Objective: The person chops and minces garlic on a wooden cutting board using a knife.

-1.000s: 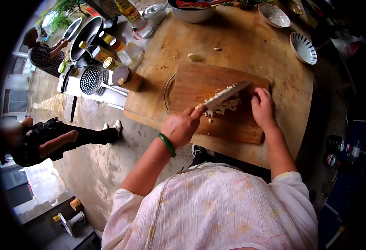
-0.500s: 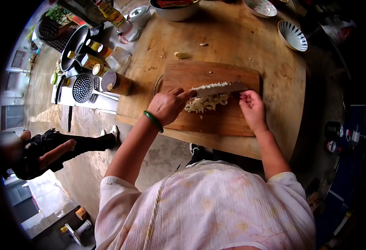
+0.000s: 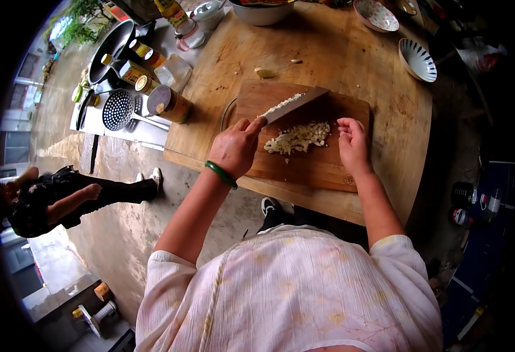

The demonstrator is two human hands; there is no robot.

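My left hand [image 3: 237,145], with a green bangle at its wrist, is closed round the handle of a kitchen knife [image 3: 297,105]. Its blade slants up to the right above the wooden cutting board [image 3: 328,170], with pale chopped bits along its upper edge. Below the blade lies a heap of chopped garlic [image 3: 298,138], or something much like it. At the heap's right side my right hand [image 3: 354,144] hovers over the board with loosely bent fingers and nothing visible in them. The knife's handle is mostly hidden by my left hand.
Beyond the board lies a pale yellowish piece [image 3: 264,73]. Two patterned bowls, one striped [image 3: 417,60], stand at the table's far right. To the left are a skimmer [image 3: 118,110], a pan [image 3: 110,51] and several jars [image 3: 169,104]. Another person [image 3: 63,199] stands at left.
The knife has moved up and left off the heap, its tip swinging away from my right hand. My right hand has come off the blade's tip. The camera view has shifted slightly.
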